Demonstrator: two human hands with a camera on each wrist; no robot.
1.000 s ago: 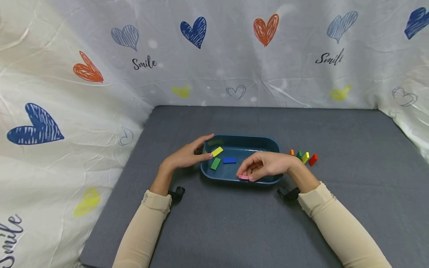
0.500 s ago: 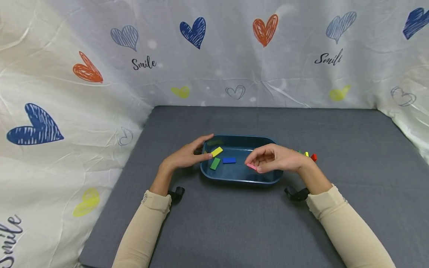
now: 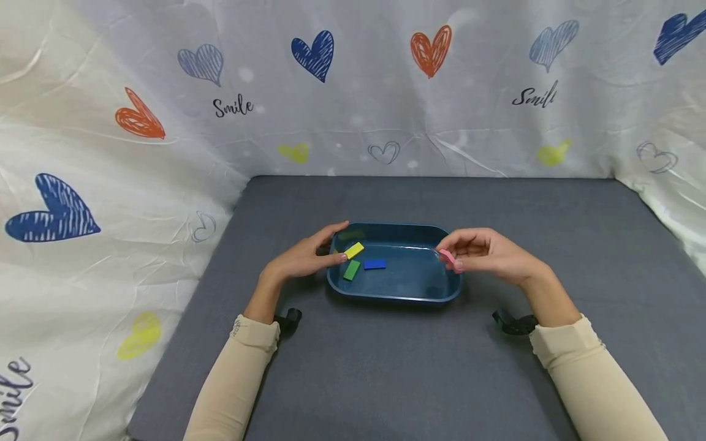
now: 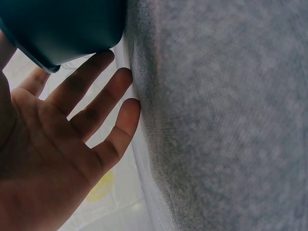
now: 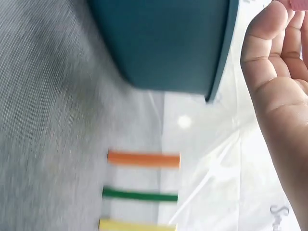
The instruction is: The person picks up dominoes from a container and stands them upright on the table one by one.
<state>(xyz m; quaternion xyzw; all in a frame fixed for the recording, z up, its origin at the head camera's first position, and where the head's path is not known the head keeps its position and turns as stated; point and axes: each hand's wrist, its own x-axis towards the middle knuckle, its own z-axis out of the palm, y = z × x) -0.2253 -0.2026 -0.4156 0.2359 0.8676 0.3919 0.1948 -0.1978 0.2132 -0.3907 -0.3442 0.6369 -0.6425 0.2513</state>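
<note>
Pink block [image 3: 448, 257]: small flat rectangular piece, which you pinch in your right hand [image 3: 488, 254] at the right rim of the blue tray [image 3: 408, 296], tilted, raised above the tray floor.

Free room and obstacles, with clock directions taken from the blue tray [image 3: 394, 295]. The tray's interior is blocked at 9 to 10 o'clock by the yellow block [image 3: 354, 250], green block [image 3: 351, 269] and blue block [image 3: 374, 264]; its middle and right floor are left bare. The left rim is covered by the left hand [image 3: 306, 256], and the rim at 3 o'clock is overhung by the right hand [image 3: 493, 253], in which a pink block [image 3: 448, 258] is pinched. Beyond 3 o'clock, an orange block [image 5: 143, 159], a green strip [image 5: 139, 195] and a yellow one [image 5: 137, 225] are met, apparently on edge. The grey mat [image 3: 397, 380] is unobstructed from 5 to 7 o'clock and at 12 o'clock, up to the heart-printed cloth [image 3: 386, 92].
</note>
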